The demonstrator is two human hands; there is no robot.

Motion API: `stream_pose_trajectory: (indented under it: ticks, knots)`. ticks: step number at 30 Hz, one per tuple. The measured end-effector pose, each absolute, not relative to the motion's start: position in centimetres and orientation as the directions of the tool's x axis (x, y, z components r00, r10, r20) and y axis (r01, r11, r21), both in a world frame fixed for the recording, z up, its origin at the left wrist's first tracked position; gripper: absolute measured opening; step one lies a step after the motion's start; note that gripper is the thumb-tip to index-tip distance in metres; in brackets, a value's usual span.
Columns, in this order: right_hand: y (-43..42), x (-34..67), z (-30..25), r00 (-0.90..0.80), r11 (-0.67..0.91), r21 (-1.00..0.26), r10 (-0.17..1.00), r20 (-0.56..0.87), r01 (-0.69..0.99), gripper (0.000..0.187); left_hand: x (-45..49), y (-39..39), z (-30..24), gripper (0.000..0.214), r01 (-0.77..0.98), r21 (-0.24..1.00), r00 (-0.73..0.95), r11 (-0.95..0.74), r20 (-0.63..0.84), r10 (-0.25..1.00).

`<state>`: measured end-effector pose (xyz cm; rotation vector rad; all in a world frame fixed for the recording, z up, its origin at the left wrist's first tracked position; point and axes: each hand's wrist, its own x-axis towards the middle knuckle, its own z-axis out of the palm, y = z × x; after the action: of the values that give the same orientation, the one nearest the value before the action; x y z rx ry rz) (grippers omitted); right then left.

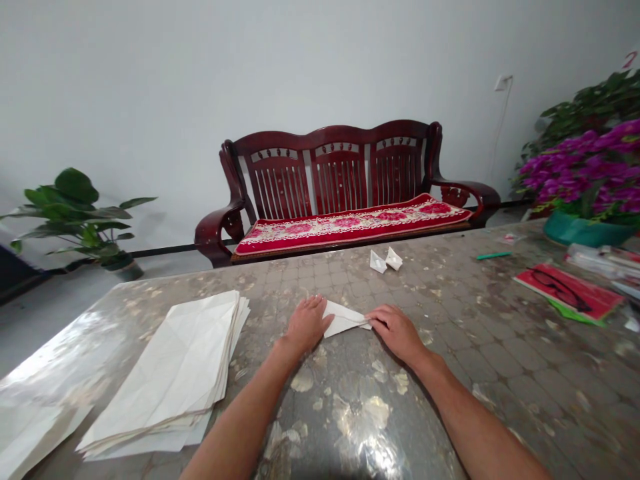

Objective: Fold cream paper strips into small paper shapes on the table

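A small piece of white folded paper (pixel 344 319) lies on the table in front of me, narrowing toward its right end. My left hand (pixel 306 325) holds its left end against the tabletop, with the thumb on the paper and the fingers close together. At the pointed right end, my right hand (pixel 397 333) pinches the paper between thumb and fingers. Beyond the hands stand two small folded paper shapes (pixel 379 262), close beside each other. To the left is a stack of creased white paper sheets (pixel 173 367).
The patterned table (pixel 360 413) has a shiny cover. More paper (pixel 35 433) lies at the near left corner. On the right are a green pen (pixel 493 255), glasses (pixel 560 287) on a red booklet (pixel 600 297), and a flower pot (pixel 585 230). A wooden bench (pixel 337 173) stands behind.
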<state>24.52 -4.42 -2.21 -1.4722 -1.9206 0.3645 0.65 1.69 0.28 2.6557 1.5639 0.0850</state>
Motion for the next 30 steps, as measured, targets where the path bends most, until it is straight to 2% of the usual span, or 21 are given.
stream_pose_trajectory:
  ticks: [7, 11, 19, 24, 30]
  knots:
    - [-4.3, 24.3, -2.0, -0.035, 0.281, -0.645, 0.930, 0.367, 0.711, 0.017, 2.2, 1.4, 0.4, 0.058, 0.916, 0.070, 0.397, -0.395, -0.007, 0.918]
    - [-4.7, 24.6, -2.1, -0.155, 0.404, -0.620, 0.896, 0.416, 0.673, 0.024, 2.2, 1.8, 0.3, 0.060, 0.917, 0.086, 0.395, -0.390, -0.048, 0.917]
    - [-5.0, 25.4, -2.2, -0.266, 0.486, -0.478, 0.849, 0.456, 0.732, 0.033, 3.7, 1.9, 0.5, 0.062, 0.944, 0.136, 0.317, -0.299, -0.142, 0.938]
    - [-4.9, 25.4, -2.1, -0.286, 0.490, -0.408, 0.837, 0.466, 0.771, 0.037, 4.3, 1.5, -0.3, 0.061, 0.950, 0.126, 0.295, -0.286, -0.064, 0.953]
    - [-4.8, 24.6, -1.7, -0.247, 0.436, -0.412, 0.865, 0.436, 0.800, 0.016, 4.6, 0.9, -1.8, 0.064, 0.954, 0.103, 0.269, -0.280, 0.112, 0.957]
